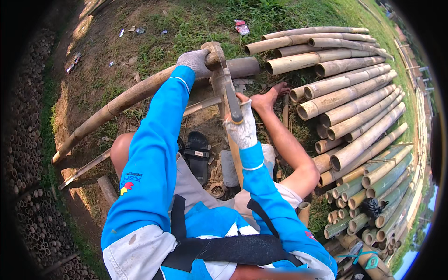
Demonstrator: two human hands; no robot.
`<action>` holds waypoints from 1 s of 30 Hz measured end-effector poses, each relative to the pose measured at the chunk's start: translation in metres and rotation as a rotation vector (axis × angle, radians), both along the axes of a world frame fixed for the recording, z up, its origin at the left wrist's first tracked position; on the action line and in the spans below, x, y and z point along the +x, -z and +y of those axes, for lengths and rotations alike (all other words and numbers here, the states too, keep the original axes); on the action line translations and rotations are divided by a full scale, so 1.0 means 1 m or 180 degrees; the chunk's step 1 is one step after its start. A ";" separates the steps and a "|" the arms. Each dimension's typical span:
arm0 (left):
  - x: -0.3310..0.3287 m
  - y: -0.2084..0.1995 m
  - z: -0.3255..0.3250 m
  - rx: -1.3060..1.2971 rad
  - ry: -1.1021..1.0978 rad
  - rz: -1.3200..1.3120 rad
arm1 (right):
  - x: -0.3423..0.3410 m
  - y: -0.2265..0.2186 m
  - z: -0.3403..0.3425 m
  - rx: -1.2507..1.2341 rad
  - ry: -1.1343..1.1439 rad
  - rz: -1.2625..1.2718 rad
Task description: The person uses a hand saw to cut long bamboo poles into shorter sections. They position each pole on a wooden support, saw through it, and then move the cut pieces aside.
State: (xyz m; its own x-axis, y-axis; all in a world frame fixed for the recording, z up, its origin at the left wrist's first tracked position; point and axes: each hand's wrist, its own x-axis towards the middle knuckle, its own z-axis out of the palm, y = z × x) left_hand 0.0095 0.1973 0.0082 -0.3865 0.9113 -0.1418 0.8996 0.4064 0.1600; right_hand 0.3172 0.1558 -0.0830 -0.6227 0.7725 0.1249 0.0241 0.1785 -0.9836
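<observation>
My left hand (193,63), in a pale knit glove, is closed round a long brown bamboo pole (135,93) near its end. That end rests against an upright wooden post (217,79) in front of me. My right hand (241,128), gloved with a bare fingertip showing, is closed at a long narrow tool with a dark grey, rounded end (233,103). The tool lies along the post and points away from me; its exact kind is unclear. Behind the pole's end lies a thicker, darker bamboo piece (242,67).
Many cut bamboo poles (345,88) are stacked at the right, with greener ones (387,186) nearer. A split strip (88,168) slants at the left. A black sandal (197,156) lies between my legs; my bare foot (266,100) is beside the post. Litter (241,28) dots the grass.
</observation>
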 end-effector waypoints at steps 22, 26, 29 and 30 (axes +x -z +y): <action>-0.014 0.010 0.006 -0.0059 0.0129 -0.0142 | 0.144 -0.040 -0.118 0.1315 0.0401 -0.0762; -0.012 0.018 0.006 0.0061 0.0120 -0.0051 | 0.149 -0.051 -0.109 0.0978 0.0365 -0.1027; -0.008 0.010 0.004 0.0077 0.0132 -0.0047 | 0.044 -0.032 -0.011 0.0567 0.0092 -0.0494; -0.006 0.007 0.005 -0.0105 0.0044 -0.0056 | 0.008 -0.023 0.019 0.0818 0.0058 -0.0246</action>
